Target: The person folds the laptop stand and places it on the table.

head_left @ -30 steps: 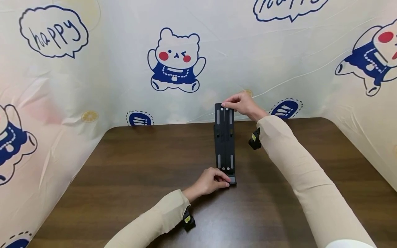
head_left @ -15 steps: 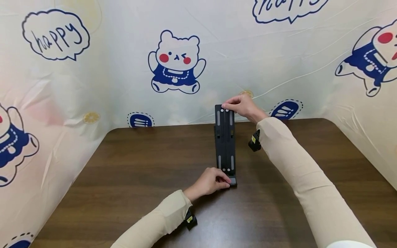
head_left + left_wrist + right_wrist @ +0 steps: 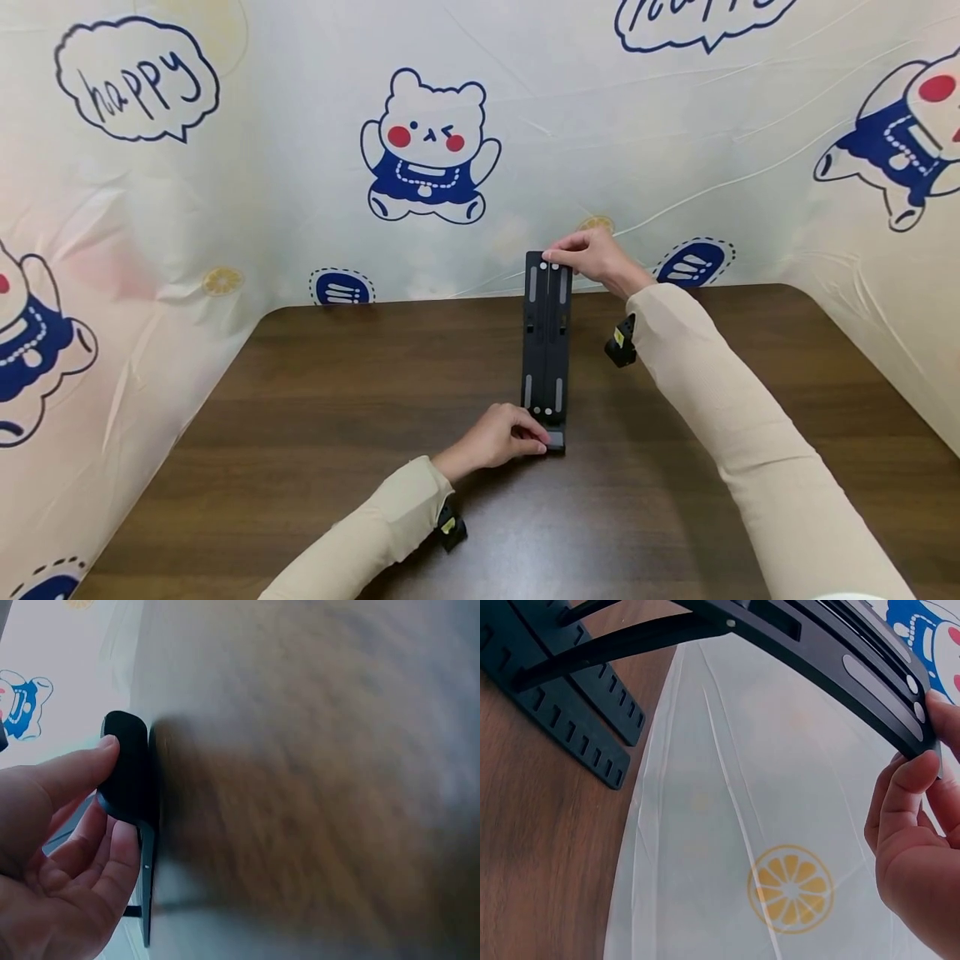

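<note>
A dark folding laptop stand [image 3: 547, 333] stands in the middle of the table, its two plates side by side in a narrow strip. Its far end is raised. My left hand [image 3: 498, 437] pinches the front lip at the near end, thumb on the lip's outer face in the left wrist view. At the raised end, my right hand [image 3: 596, 257] pinches the top edge between thumb and fingers. In the right wrist view, thin support legs [image 3: 630, 645] run down to a slotted base [image 3: 570, 735] on the tabletop. Grey pads and white dots line the upper plates.
The brown wooden table [image 3: 337, 375] runs back to a pale printed cloth [image 3: 300, 167] hung behind it and at both sides. Black wrist cameras [image 3: 620, 342] hang below each sleeve.
The stand has turned slightly: its near end has shifted a little left with my left hand, its raised end a little right with my right. Both grips stay the same.
</note>
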`<state>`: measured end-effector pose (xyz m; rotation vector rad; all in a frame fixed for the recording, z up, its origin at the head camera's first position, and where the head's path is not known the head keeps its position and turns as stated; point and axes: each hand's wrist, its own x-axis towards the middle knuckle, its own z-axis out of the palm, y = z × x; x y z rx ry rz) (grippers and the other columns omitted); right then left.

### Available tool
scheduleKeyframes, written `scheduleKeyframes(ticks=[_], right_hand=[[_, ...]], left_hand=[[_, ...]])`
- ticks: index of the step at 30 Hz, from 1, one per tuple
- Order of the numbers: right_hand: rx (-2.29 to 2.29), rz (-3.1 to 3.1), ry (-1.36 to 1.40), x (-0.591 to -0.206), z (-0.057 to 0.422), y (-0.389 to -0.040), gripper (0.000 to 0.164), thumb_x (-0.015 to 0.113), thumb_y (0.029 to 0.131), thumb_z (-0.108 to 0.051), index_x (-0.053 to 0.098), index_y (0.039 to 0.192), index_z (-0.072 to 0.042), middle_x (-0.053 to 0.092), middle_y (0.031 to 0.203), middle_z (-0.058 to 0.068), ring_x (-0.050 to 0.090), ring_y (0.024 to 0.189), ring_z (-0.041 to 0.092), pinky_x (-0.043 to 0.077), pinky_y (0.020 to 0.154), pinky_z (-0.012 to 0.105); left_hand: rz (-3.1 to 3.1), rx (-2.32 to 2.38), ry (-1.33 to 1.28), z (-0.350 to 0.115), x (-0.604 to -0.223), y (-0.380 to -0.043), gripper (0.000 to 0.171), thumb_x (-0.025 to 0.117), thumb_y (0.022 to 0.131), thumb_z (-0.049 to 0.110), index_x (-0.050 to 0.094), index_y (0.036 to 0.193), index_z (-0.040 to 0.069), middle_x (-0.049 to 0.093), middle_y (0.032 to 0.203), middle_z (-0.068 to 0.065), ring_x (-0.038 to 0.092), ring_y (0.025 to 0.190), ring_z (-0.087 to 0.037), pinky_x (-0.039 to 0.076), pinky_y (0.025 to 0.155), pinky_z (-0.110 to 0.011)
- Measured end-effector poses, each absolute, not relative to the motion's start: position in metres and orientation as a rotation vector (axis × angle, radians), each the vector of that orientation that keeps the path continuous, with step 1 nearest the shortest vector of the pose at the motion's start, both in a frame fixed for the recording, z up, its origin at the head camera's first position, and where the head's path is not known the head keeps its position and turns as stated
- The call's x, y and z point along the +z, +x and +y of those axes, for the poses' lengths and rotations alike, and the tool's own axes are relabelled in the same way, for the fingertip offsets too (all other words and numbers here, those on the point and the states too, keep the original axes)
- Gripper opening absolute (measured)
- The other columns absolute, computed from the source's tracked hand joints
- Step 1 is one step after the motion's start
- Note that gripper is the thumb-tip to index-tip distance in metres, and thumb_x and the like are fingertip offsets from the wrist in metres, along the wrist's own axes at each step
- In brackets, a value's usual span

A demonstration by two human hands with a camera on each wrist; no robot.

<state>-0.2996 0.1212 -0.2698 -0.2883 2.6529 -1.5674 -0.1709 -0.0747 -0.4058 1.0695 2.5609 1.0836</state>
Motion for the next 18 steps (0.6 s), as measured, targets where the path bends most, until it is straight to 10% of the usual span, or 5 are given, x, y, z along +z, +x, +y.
scheduleKeyframes(ticks=[18], right_hand=[[-1.455,2.667,-0.295,-0.262,0.133,-0.288,0.028,0.06,0.085,-0.024,0.065,0.098,0.0,0.055,0.091,0.007,0.048,0.073,0.018,0.046,0.061,0.024]], left_hand=[[2.423,0.986,1.16,-0.102,-0.396,-0.182,0.006,0.069,0.077,0.011,0.071,0.082,0.008,0.062,0.081,0.002,0.053,0.071,0.0,0.046,0.061,-0.015]])
